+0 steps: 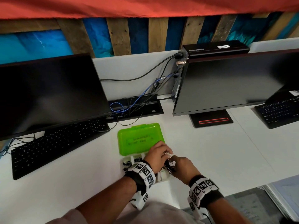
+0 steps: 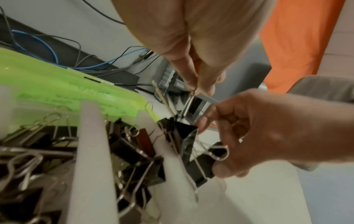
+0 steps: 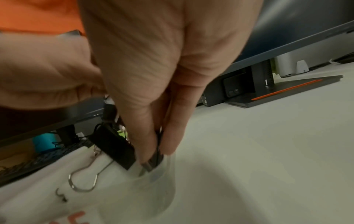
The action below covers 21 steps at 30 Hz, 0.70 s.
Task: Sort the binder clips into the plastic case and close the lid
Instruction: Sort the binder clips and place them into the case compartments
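The plastic case lies open on the desk, its green lid (image 1: 140,139) folded back and its clear base (image 1: 165,176) towards me. Dividers (image 2: 91,151) split the base into compartments that hold several black binder clips (image 2: 134,159). My left hand (image 1: 161,152) (image 2: 195,89) pinches the wire handle of a black binder clip (image 2: 180,125) over the right end compartment. Beside it, my right hand (image 1: 174,164) (image 2: 220,136) (image 3: 159,151) pinches a large binder clip (image 2: 199,171) at the case's right corner. Another black clip (image 3: 114,148) leans against the clear wall.
A keyboard (image 1: 56,143) and a monitor (image 1: 48,94) stand to the left of the case. Behind it a cable tray (image 1: 134,107) holds loose cables. To the right are a second monitor (image 1: 226,84) on its stand and another keyboard (image 1: 278,110). The desk's front edge runs at lower right.
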{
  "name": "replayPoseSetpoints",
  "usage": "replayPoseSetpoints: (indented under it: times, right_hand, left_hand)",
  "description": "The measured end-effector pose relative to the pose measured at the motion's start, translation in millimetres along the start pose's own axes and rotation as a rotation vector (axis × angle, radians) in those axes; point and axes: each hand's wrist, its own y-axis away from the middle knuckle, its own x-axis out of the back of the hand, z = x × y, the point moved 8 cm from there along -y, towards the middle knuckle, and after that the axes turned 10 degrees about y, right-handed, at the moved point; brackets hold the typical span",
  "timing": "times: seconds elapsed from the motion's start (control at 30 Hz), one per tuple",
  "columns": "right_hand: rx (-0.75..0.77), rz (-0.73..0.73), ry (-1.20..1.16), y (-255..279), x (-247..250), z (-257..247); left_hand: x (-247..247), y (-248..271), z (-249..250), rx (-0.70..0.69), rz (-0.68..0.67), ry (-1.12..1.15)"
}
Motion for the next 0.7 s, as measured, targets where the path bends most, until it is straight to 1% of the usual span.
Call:
replayPoseSetpoints:
  times: [0.1, 0.2, 0.4, 0.57, 0.67, 0.7]
  right_hand:
    - [0.03, -0.045, -0.03, 0.8, 2.0, -2.6]
    - [0.061, -0.086, -0.064, 4.8, 1.3, -4.0]
    - [0.033, -0.168, 0.035, 1.3, -12.4, -7.8]
    - [0.064, -0.168, 0.137, 3.6, -17.4, -14.0]
    - [0.12, -0.256, 0.072, 7.6, -16.8, -14.6]
    - [0.123, -0.263, 0.045, 9.1, -14.2, -14.7]
  left_hand:
    - [-7.2, 2.0, -10.5, 0.042, -0.053, -0.113]
    - [-10.7, 3.7, -15.1, 0.077, -0.088, -0.171]
    - [-11.8, 3.4, -29.3, 0.18, -0.169, -0.271]
    - [-14.1, 12.2, -31.9, 0.159, -0.22, -0.256]
    - [-7.5, 16.5, -30.3, 0.097, -0.185, -0.256]
    - [-3.5, 17.2, -29.9, 0.085, -0.166, -0.267]
